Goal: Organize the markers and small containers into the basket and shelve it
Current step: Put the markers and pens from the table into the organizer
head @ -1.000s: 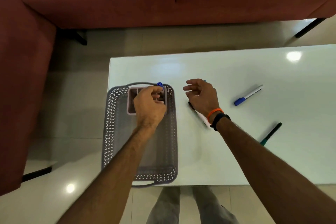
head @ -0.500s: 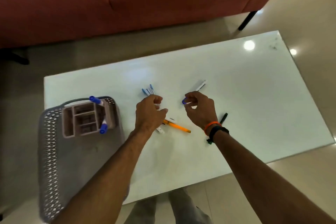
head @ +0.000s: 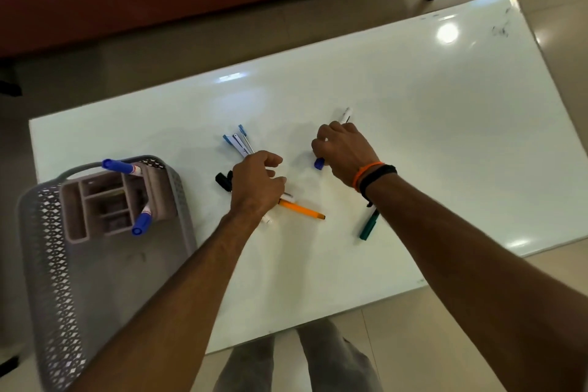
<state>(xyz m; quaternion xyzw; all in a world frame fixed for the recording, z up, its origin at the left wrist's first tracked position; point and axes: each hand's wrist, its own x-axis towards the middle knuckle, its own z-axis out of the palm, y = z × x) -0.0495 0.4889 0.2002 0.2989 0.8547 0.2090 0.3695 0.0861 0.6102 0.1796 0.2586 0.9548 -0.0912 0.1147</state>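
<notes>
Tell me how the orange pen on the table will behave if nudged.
The orange pen looks slim and stiff, so probably light. It lies flat on the glossy white table, so it may slide or roll readily.

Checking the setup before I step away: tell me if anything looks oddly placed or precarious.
The grey basket overhangs the table's left edge, only partly supported. Two blue-capped markers lean askew in the organizer inside it. Dark smudges mark the table's far right corner.
</notes>
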